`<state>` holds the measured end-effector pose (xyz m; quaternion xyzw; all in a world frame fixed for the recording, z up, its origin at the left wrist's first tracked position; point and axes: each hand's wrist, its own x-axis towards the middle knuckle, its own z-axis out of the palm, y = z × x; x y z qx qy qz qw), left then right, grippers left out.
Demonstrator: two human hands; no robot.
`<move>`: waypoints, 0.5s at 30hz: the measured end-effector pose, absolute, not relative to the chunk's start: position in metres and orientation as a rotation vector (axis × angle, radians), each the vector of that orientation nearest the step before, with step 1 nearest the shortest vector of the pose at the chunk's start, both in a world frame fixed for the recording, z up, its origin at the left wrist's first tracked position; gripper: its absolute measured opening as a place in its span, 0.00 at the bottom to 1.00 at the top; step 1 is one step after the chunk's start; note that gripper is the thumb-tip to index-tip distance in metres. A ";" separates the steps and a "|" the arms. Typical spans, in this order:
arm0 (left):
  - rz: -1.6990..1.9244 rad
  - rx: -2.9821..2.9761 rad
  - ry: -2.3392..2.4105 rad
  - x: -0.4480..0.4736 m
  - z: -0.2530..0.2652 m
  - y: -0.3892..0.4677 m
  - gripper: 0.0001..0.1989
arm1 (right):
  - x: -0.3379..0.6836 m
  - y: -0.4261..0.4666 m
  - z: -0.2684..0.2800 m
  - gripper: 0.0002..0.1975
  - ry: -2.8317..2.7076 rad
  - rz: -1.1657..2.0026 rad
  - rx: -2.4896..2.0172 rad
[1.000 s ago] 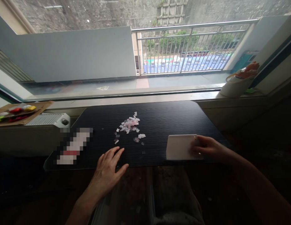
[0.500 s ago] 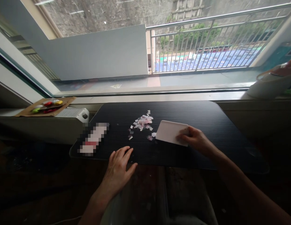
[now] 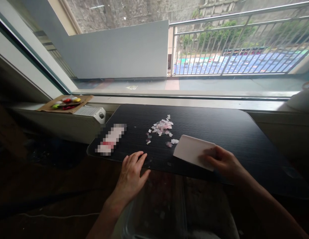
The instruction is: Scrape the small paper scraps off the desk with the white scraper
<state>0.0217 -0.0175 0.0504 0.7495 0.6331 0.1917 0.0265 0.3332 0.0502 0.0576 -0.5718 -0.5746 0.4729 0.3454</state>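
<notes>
My right hand (image 3: 223, 161) pinches the right end of a flat, pale rectangular card (image 3: 191, 150), thumb over fingers, held low above the black table (image 3: 214, 121). Just beyond the card's left corner lie a few loose paper scraps (image 3: 172, 142). Farther back, a heap of small white and pinkish paper bits (image 3: 162, 126) is spread at the table's middle. My left hand (image 3: 133, 171) is at the near table edge, palm down with fingers stretched and apart, holding nothing. Whether its fingertips touch the tabletop I cannot tell.
A pixelated pale and red item (image 3: 111, 140) lies at the table's left end. Beneath the near edge stands a clear plastic bin (image 3: 154, 212). At the left, a cardboard sheet with colourful items (image 3: 66, 103) rests above a white radiator (image 3: 91, 113). A window with a sill borders the far side.
The view has shifted, so the table sits farther right. My right hand has drawn the card nearer to me, away from the heap. My left hand stays open by the table edge.
</notes>
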 end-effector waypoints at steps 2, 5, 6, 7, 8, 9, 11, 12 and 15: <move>0.595 2.299 1.988 0.019 0.050 -0.019 0.22 | 0.336 0.046 0.055 0.11 -1.472 1.244 -1.500; 0.587 2.281 2.018 0.016 0.050 -0.020 0.22 | 0.325 0.040 0.051 0.10 -1.559 1.289 -1.484; 0.581 2.276 2.027 0.016 0.051 -0.021 0.22 | 0.317 0.040 0.051 0.10 -1.605 1.288 -1.468; 0.575 2.271 2.037 0.016 0.051 -0.022 0.22 | 0.309 0.040 0.051 0.09 -1.651 1.281 -1.448; 0.569 2.266 2.048 0.015 0.051 -0.022 0.22 | 0.299 0.042 0.052 0.08 -1.685 1.273 -1.423; 0.561 2.260 2.060 0.014 0.052 -0.023 0.22 | 0.290 0.045 0.053 0.08 -1.700 1.262 -1.394; 0.546 2.250 2.081 0.012 0.053 -0.025 0.21 | 0.274 0.055 0.055 0.08 -1.701 1.245 -1.339; 0.537 2.247 2.088 0.010 0.053 -0.026 0.21 | 0.268 0.061 0.056 0.08 -1.696 1.236 -1.319; 0.516 2.241 2.094 0.006 0.054 -0.027 0.20 | 0.256 0.075 0.060 0.07 -1.706 1.243 -1.285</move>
